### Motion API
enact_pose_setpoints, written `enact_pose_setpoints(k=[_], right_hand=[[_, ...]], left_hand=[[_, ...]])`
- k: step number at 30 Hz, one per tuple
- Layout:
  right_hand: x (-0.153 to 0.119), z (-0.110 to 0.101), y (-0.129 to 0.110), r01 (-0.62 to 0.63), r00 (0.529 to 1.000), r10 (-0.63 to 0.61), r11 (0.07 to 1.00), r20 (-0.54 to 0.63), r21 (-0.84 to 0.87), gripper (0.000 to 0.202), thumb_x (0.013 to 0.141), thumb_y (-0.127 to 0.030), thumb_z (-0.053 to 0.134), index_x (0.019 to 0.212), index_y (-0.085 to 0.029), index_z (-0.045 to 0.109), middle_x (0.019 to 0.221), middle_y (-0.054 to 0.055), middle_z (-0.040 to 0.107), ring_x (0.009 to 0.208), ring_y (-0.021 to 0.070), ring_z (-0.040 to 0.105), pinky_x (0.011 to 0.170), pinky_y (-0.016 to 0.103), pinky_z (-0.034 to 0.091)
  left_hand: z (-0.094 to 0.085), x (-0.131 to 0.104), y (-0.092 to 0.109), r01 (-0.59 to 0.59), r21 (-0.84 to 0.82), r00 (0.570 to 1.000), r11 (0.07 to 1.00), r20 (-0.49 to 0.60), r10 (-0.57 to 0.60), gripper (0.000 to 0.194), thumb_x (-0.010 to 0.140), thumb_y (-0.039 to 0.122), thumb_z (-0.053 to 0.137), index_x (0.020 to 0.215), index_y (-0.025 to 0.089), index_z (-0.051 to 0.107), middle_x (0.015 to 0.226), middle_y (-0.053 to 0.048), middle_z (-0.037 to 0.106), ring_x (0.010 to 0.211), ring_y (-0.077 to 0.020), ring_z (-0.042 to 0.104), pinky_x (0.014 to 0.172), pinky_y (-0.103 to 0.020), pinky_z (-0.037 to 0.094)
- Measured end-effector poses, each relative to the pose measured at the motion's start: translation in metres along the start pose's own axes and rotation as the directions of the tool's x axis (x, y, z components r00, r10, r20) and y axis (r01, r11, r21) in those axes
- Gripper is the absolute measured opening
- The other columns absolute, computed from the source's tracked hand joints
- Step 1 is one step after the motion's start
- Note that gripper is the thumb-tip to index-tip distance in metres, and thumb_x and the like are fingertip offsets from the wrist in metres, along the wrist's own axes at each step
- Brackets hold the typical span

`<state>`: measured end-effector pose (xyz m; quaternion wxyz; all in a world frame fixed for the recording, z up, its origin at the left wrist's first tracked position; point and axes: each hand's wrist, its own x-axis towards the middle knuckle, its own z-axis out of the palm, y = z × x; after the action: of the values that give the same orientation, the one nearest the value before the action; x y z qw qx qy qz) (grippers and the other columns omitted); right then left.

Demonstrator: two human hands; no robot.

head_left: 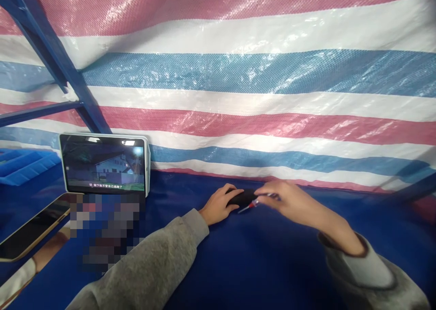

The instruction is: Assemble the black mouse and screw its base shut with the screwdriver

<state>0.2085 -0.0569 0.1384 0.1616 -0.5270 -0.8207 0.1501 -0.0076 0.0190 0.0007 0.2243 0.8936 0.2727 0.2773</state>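
My left hand (221, 204) is closed around the left end of a black, rounded object (243, 198) on the blue surface. What kind of object it is cannot be made out. My right hand (281, 198) pinches a small screwdriver (252, 205) with a red and pale handle. Its thin metal shaft points down and to the left, just in front of the black object. The right fingers cover part of the handle and the right end of the black object.
A tablet (105, 164) playing a video stands at the left. In front of it are a phone (34, 226) and another person's forearm (52, 251), beside a blurred patch. Blue trays (27, 164) lie far left. A striped sheet (238, 73) hangs behind the blue table (245, 264).
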Motion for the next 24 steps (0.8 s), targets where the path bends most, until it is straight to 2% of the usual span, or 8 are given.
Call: enact_pose_setpoints(k=[2, 5, 12, 14, 16, 19, 21, 24], right_hand=[[-0.002, 0.014, 0.004, 0.069, 0.993, -0.068, 0.998, 0.1, -0.007, 0.021, 0.089, -0.028, 0.056, 0.1, -0.028, 0.075, 0.097, 0.001, 0.074, 0.085, 0.0182, 0.068, 0.074, 0.027, 0.047], [-0.003, 0.039, 0.009, 0.117, 0.98, -0.108, 0.992, 0.165, -0.049, 0.023, 0.087, -0.02, 0.057, 0.099, -0.027, 0.075, 0.1, 0.003, 0.073, 0.091, 0.0198, 0.067, 0.079, 0.028, 0.047], [-0.007, 0.08, 0.007, 0.107, 0.961, -0.06, 0.981, 0.271, -0.164, 0.015, 0.079, -0.014, 0.064, 0.091, -0.022, 0.071, 0.091, 0.003, 0.072, 0.089, 0.0215, 0.065, 0.078, 0.032, 0.047], [-0.009, 0.085, 0.008, 0.124, 0.977, -0.093, 0.98, 0.191, -0.156, 0.011, 0.08, -0.019, 0.065, 0.09, -0.022, 0.069, 0.091, 0.004, 0.071, 0.091, 0.0218, 0.063, 0.08, 0.034, 0.047], [-0.009, 0.091, 0.012, 0.114, 0.993, -0.117, 0.981, -0.008, -0.156, 0.014, 0.085, -0.026, 0.06, 0.096, -0.021, 0.068, 0.098, 0.007, 0.069, 0.098, 0.0232, 0.06, 0.087, 0.039, 0.045], [-0.008, 0.108, 0.025, 0.004, 0.941, -0.053, 0.99, -0.336, -0.142, 0.032, 0.091, -0.03, 0.05, 0.118, -0.017, 0.061, 0.119, 0.014, 0.061, 0.113, 0.0266, 0.054, 0.097, 0.045, 0.042], [-0.007, 0.121, 0.034, -0.051, 0.931, 0.011, 0.994, -0.366, -0.101, 0.043, 0.09, -0.036, 0.052, 0.128, -0.017, 0.055, 0.128, 0.015, 0.056, 0.12, 0.0286, 0.051, 0.1, 0.047, 0.041], [-0.005, 0.136, 0.043, -0.123, 0.932, 0.111, 0.992, -0.345, -0.014, 0.046, 0.09, -0.036, 0.05, 0.134, -0.022, 0.051, 0.129, 0.012, 0.057, 0.118, 0.0268, 0.054, 0.099, 0.045, 0.044]], left_hand=[[-0.002, 0.001, -0.002, 0.058, -0.083, 0.998, 0.995, -0.022, -0.06, 0.047, 0.091, 0.029, 0.06, 0.136, 0.029, 0.045, 0.126, -0.005, 0.056, 0.115, -0.0236, 0.055, 0.102, -0.04, 0.043], [-0.005, 0.002, -0.001, 0.137, -0.173, 0.99, 0.975, -0.014, -0.141, 0.043, 0.091, 0.034, 0.059, 0.132, 0.029, 0.046, 0.123, -0.004, 0.06, 0.114, -0.0243, 0.056, 0.101, -0.04, 0.042], [-0.01, 0.004, 0.002, 0.166, -0.094, 0.984, 0.982, -0.055, -0.171, 0.031, 0.095, 0.039, 0.052, 0.123, 0.027, 0.055, 0.114, -0.004, 0.058, 0.11, -0.0234, 0.053, 0.101, -0.04, 0.039], [-0.01, 0.005, 0.0, 0.175, -0.054, 0.983, 0.983, -0.051, -0.178, 0.03, 0.096, 0.04, 0.049, 0.122, 0.026, 0.056, 0.112, -0.005, 0.056, 0.108, -0.0229, 0.053, 0.1, -0.039, 0.04], [-0.008, 0.005, -0.003, 0.167, -0.012, 0.985, 0.986, -0.041, -0.167, 0.032, 0.097, 0.041, 0.048, 0.123, 0.025, 0.057, 0.112, -0.005, 0.055, 0.108, -0.0227, 0.053, 0.1, -0.039, 0.04], [-0.004, 0.005, -0.007, 0.129, 0.066, 0.992, 0.989, -0.023, -0.128, 0.034, 0.099, 0.042, 0.044, 0.124, 0.025, 0.058, 0.111, -0.006, 0.055, 0.107, -0.0226, 0.053, 0.099, -0.04, 0.041], [-0.003, 0.004, -0.008, 0.107, 0.093, 0.994, 0.99, -0.025, -0.105, 0.034, 0.1, 0.042, 0.042, 0.124, 0.026, 0.059, 0.11, -0.006, 0.055, 0.106, -0.0223, 0.053, 0.098, -0.04, 0.041], [-0.003, 0.004, -0.007, 0.086, 0.071, 0.995, 0.994, -0.057, -0.082, 0.031, 0.099, 0.038, 0.045, 0.125, 0.026, 0.058, 0.11, -0.005, 0.058, 0.107, -0.0217, 0.054, 0.098, -0.04, 0.042]])
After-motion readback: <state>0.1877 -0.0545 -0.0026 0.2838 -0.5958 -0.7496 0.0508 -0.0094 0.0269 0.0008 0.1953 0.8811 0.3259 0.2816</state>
